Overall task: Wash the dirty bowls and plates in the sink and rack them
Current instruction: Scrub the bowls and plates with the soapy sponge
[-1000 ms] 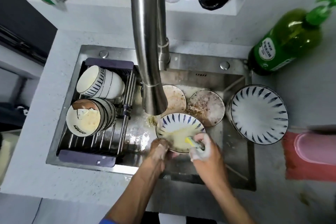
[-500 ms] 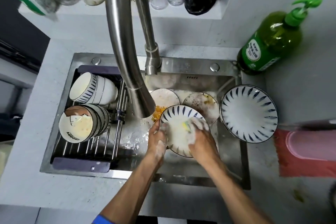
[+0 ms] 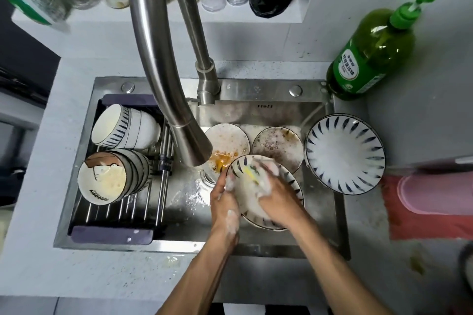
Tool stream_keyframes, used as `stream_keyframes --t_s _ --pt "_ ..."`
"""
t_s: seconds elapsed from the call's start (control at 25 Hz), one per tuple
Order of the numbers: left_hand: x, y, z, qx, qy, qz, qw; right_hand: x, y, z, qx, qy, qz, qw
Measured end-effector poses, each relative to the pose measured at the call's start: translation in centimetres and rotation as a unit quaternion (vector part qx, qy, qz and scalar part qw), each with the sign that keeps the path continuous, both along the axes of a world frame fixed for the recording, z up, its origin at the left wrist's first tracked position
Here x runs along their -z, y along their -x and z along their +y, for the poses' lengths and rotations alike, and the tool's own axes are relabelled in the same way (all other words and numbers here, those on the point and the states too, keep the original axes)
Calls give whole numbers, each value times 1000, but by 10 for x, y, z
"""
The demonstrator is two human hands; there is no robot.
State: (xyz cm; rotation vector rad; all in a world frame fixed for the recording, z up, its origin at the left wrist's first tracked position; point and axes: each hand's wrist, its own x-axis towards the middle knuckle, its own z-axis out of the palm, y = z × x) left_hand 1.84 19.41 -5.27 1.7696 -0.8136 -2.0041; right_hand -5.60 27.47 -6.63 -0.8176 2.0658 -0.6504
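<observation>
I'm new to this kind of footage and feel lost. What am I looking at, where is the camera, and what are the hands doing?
There is no machine here: a person wears a camera on the head, looking down at a kitchen sink. The left hand steadies a soapy plate by its edge, and the right hand rubs it with a sponge. Behind it lie two dirty plates. Bowls sit in a rack on the left. A patterned plate rests at the sink's right edge, beside a green soap bottle. The faucet arches overhead.
</observation>
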Motion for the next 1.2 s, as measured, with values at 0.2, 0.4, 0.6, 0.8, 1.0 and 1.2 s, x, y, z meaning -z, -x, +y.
stream_keyframes --t_s 0.2,0.4,0.6,0.8,1.0,1.2 --pt "-9 4 1 10 -3 9 1000 -9 -1 7 -78 17 24 996" --pt "-16 -2 -5 -4 -1 20 1000 -18 -7 4 -40 48 75 995" --pt "-14 -2 -2 -24 32 19 999 -27 -6 -2 -13 16 99 995" --pt "-12 -1 -16 -10 32 35 999 -33 -30 5 -88 85 99 988" --pt "-8 -6 0 26 66 14 997 -29 -16 5 -26 -15 75 997" --pt "-13 -16 -13 -26 2 -10 1000 -34 -21 5 -81 -46 89 992"
